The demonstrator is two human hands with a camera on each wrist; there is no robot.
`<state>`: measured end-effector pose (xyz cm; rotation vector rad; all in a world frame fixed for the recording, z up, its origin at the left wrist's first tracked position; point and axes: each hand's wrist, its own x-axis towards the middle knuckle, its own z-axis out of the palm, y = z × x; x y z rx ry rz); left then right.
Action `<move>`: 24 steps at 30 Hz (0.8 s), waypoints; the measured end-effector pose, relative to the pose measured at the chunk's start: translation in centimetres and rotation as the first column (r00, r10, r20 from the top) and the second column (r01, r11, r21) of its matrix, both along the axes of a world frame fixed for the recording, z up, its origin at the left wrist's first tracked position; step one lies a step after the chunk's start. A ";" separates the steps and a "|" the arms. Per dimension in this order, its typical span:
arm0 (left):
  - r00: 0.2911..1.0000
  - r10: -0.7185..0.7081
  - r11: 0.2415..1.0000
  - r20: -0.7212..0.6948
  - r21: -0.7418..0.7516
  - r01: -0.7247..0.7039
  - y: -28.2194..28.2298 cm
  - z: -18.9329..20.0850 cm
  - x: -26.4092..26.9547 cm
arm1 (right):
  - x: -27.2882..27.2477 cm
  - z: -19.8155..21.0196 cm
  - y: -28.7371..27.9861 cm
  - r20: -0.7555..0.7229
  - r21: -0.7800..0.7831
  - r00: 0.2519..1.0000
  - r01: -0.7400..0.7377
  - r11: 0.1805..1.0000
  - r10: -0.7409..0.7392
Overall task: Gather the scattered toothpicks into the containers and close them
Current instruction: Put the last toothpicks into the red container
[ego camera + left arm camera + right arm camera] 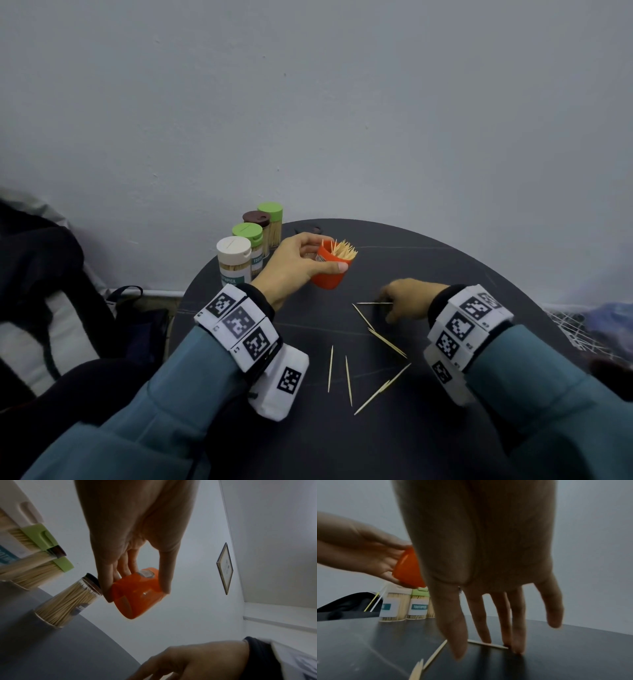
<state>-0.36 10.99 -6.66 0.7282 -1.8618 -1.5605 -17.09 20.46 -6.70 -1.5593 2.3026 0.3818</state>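
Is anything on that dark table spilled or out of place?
Yes. Loose toothpicks lie scattered on the black table near the right hand. The orange container, gripped by the left hand, is open, while four containers stand capped.

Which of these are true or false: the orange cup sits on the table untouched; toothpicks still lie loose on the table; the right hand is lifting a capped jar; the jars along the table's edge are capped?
1. The orange cup sits on the table untouched. False: the left hand grips it, tilted, with toothpicks sticking out.
2. Loose toothpicks lie on the dark table. True.
3. The right hand is lifting a capped jar. False: its fingers reach down to a toothpick lying flat.
4. The jars by the table's edge have caps on. True.
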 end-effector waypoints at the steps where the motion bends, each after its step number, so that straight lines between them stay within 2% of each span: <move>1: 1.000 0.000 1.000 0.001 -0.001 0.000 0.0 0.0 0.0 | 0.0 -0.2 0.0 -0.031 0.018 0.999 -0.012 1.000 0.013; 6: 1.000 0.004 1.000 0.017 -0.010 -0.004 0.0 -0.1 0.0 | 0.7 -1.2 0.0 -0.047 0.083 0.999 -0.015 0.996 0.019; 12: 0.999 0.000 1.000 0.036 -0.018 0.000 0.1 -0.2 -0.1 | 1.9 -1.2 0.2 0.075 -0.028 0.991 -0.111 0.993 0.113; 15: 0.999 0.003 1.000 0.032 -0.021 -0.002 0.1 -0.3 -0.2 | 2.1 -1.1 0.2 0.021 -0.113 0.990 -0.138 0.984 0.141; 20: 0.999 -0.004 1.000 0.035 -0.021 0.005 0.2 -0.4 -0.4 | 2.7 -0.9 -0.8 -0.166 -0.206 0.969 -0.217 0.954 0.185; 24: 0.999 -0.004 1.000 0.040 -0.025 0.005 0.2 -0.4 -0.3 | 2.5 -0.7 -1.0 -0.197 -0.232 0.967 -0.207 0.950 0.163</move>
